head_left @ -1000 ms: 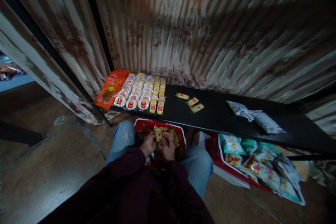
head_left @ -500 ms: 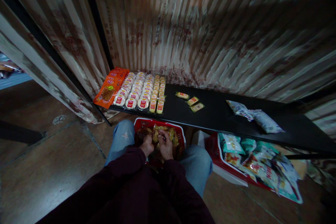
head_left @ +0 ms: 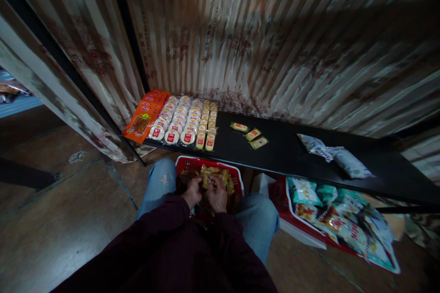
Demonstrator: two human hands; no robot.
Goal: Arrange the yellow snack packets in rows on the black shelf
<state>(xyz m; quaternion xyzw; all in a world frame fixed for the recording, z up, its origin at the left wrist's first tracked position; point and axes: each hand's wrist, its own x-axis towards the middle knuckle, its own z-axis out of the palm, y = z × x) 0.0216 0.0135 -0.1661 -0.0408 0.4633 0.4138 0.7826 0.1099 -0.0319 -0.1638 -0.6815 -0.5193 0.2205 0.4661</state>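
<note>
Both hands are over a red basket (head_left: 237,175) between my knees, among small yellow-wrapped packets (head_left: 225,176). My left hand (head_left: 193,192) has its fingers bent together at the packets; what lies between them is too small to make out. Beside it, my right hand (head_left: 217,194) is closed, fingers curled on something golden that I cannot clearly tell from the packets below. On the black shelf (head_left: 275,151) ahead, rows of round white packaged cakes (head_left: 188,135) stand next to narrow yellow packets (head_left: 210,139).
An orange bag (head_left: 146,114) lies at the shelf's left end. Three loose yellow packets (head_left: 253,134) and white-blue bags (head_left: 347,160) lie farther right. A second red basket (head_left: 309,226) of snack bags stands under the shelf. Black posts rise at left.
Both hands have shifted slightly within the basket, the right hand's fingers a little lower. The view has tilted slightly. The shelf goods are unchanged.
</note>
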